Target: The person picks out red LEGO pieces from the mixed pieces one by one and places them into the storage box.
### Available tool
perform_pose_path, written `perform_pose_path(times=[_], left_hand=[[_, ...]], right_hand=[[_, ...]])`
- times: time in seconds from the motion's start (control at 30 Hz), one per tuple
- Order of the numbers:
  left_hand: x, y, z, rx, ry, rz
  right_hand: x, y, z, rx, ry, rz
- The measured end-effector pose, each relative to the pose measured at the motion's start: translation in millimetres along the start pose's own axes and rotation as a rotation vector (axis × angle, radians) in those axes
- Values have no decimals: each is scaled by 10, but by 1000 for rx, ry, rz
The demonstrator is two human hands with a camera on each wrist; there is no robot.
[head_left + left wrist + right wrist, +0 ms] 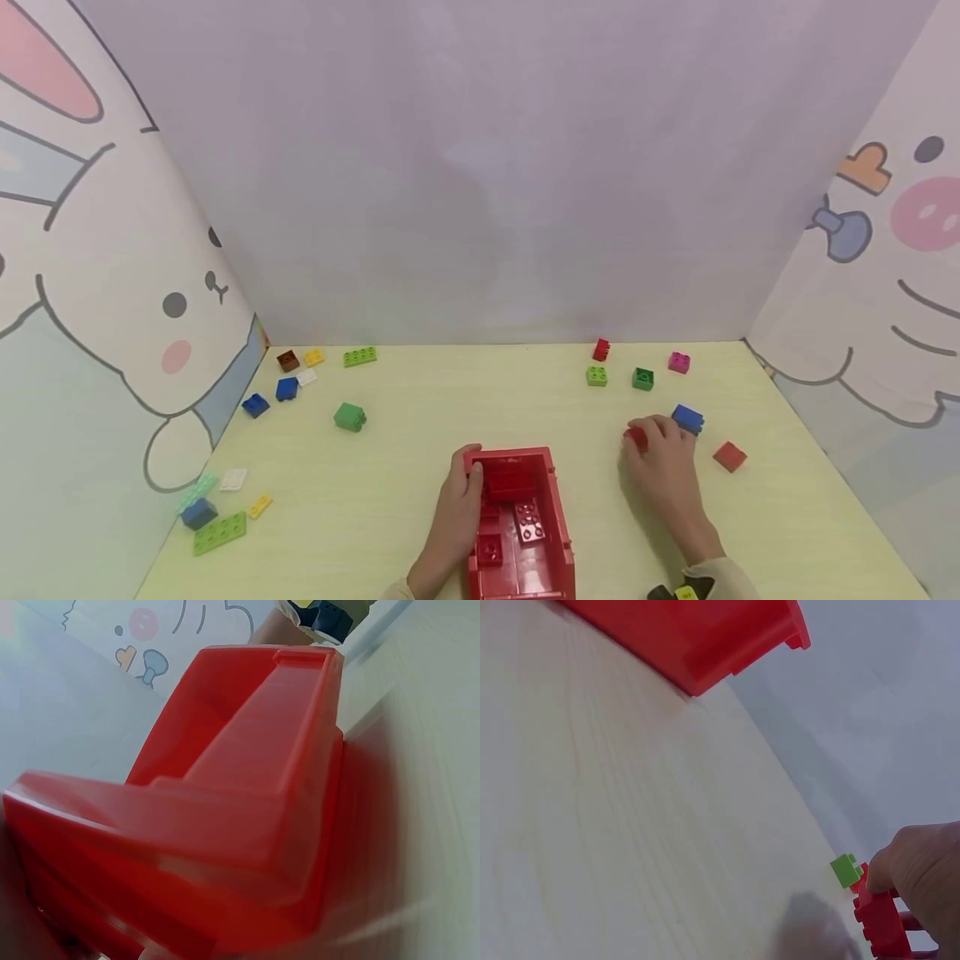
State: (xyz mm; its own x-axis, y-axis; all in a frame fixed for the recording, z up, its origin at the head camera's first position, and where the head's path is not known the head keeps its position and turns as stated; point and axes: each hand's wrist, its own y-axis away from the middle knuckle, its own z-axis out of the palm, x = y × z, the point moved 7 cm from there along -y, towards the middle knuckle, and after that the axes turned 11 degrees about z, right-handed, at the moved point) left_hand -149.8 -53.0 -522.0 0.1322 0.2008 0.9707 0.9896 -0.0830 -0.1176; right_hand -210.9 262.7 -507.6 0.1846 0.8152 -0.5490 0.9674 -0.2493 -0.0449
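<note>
A red plastic bin point(557, 500) stands at the front middle of the table, with several red toy bricks point(529, 523) lying inside it. My left hand point(455, 510) grips the bin's left wall, thumb over the rim; the left wrist view shows the bin point(247, 742) close up. Right of the bin, my right hand point(666, 475) pinches a red toy brick point(637, 437) between thumb and fingers. In the right wrist view that brick point(883, 926) shows its studs and appears just above the tabletop. A blue brick point(687, 419) lies right beside the right hand's fingers.
A flat red brick point(730, 456) lies at the right. Behind are a lime brick point(597, 376), a green brick point(642, 378), a magenta brick point(678, 362) and a red brick point(602, 349). Several bricks, among them a green one point(349, 417), are scattered on the left.
</note>
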Motion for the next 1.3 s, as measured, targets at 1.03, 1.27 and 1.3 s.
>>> perform_pose_path(times=[1.03, 1.27, 1.3], left_hand=[[21, 7, -19, 7, 2, 17], [-7, -17, 2, 0, 15, 16], [-6, -18, 3, 0, 16, 16]], right_hand=[[-32, 159, -83, -123, -356, 218], [-58, 228, -74, -222, -481, 279], [-67, 232, -72, -231, -508, 279]])
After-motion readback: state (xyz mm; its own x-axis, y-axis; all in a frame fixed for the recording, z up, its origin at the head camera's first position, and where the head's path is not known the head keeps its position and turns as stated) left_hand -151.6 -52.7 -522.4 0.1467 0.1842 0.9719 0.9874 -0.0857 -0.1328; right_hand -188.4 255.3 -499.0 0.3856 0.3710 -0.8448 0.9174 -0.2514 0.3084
